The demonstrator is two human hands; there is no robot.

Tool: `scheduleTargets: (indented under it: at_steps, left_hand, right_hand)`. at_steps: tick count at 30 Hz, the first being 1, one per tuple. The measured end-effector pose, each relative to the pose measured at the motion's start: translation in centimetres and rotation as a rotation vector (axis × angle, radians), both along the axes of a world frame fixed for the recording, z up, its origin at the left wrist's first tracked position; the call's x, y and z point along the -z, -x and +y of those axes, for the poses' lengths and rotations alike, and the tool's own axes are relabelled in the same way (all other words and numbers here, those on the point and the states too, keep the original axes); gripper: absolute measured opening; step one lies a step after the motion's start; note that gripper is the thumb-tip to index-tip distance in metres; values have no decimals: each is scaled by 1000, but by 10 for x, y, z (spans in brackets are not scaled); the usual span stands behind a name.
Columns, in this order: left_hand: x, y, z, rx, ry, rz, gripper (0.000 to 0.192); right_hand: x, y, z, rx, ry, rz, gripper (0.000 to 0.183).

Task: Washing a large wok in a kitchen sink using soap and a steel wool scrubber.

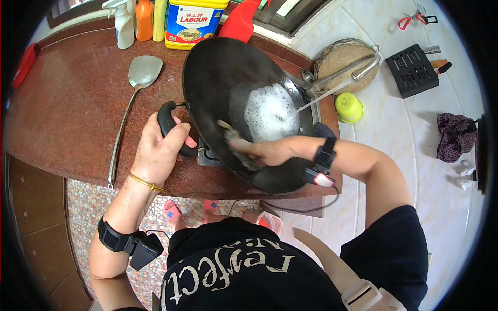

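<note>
A large black wok stands tilted over the sink, and white suds lie in its lower part. My left hand grips the wok's black loop handle at its left side. Inside the wok, my right hand holds a blurred scrubbing cloth or pad against the near wall; its exact kind cannot be told. Water runs from a metal faucet into the wok beside the foam. On the counter, left of the wok, lies a metal wok spatula.
Bottles and a blue and yellow tub line the back of the red-brown counter. Right of the sink are a lime-green cup and a round woven item. A black utensil rack hangs on the tiled wall.
</note>
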State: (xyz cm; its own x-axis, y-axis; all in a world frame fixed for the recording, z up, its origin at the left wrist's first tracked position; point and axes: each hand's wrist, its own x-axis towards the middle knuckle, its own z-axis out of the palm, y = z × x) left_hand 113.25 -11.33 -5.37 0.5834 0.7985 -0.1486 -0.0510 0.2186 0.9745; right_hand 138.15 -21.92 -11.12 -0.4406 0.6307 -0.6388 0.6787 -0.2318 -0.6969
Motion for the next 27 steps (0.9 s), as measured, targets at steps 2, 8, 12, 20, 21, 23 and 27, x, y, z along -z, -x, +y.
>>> scheduleTargets:
  at_steps: [2,8,12,20,21,23,27]
  left_hand:
    - [-1,-2,-1,14,-10,-4,17]
    - [1,-9,-3,1,-39,6,16]
    - [1,-2,-1,-3,-34,22,16]
    - [-2,-8,-3,27,-17,-40,13]
    - [-3,-8,-4,48,-31,-27,13]
    - [-2,-9,-4,30,-24,-33,12]
    - [-4,2,2,39,-13,-34,11]
  right_hand:
    - [12,-39,-30,-266,-251,-270,72]
    - [24,-61,36,-21,202,-453,68]
    - [23,-27,20,-27,-276,-131,65]
    - [32,-71,54,30,-38,-444,72]
    - [33,-66,65,91,25,-421,73]
    - [33,-54,60,15,-129,-352,72]
    - [-4,-14,28,-125,-60,-346,69]
